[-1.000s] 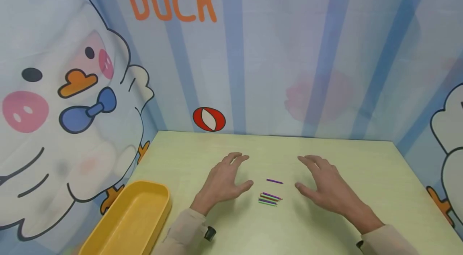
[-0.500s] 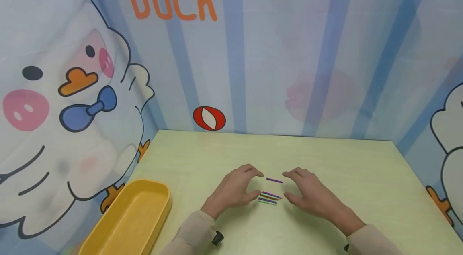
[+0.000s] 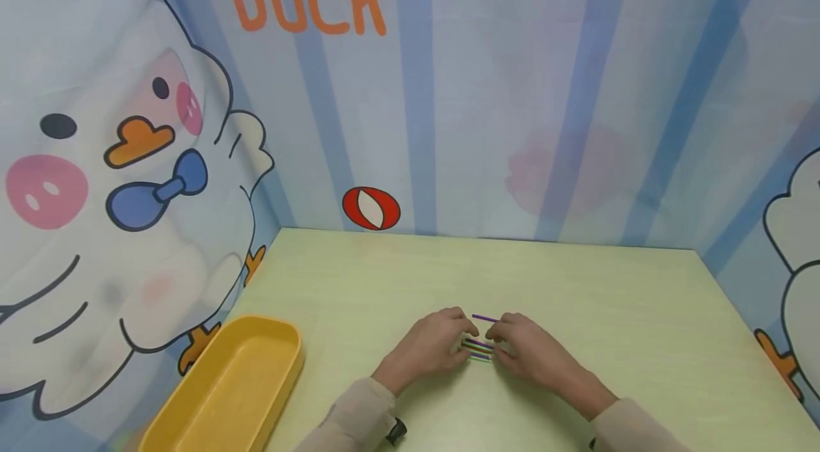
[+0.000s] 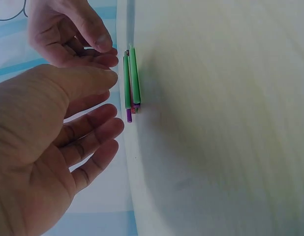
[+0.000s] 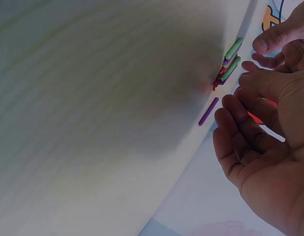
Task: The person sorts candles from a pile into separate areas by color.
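A small bunch of thin coloured sticks (image 3: 478,347), green, purple and red, lies side by side on the table. A single purple stick (image 3: 484,317) lies a little beyond the bunch. My left hand (image 3: 432,344) is at the bunch's left end, fingers loosely bent and holding nothing. Opposite it, my right hand (image 3: 533,351) has its fingertips right at the bunch's right end and overlaps the tip of the single stick in the head view. In the left wrist view, green sticks (image 4: 135,78) show just past the fingertips. The right wrist view shows the lone purple stick (image 5: 208,112) apart from the bunch.
A yellow plastic tray (image 3: 291,359) stands at the table's left side. Behind the pale yellow table (image 3: 589,295) hangs a striped blue cloth (image 3: 474,117) printed with ducks and lettering.
Both hands have come inward from either side and down, from wide apart to close around the sticks. The sticks and tray keep their places.
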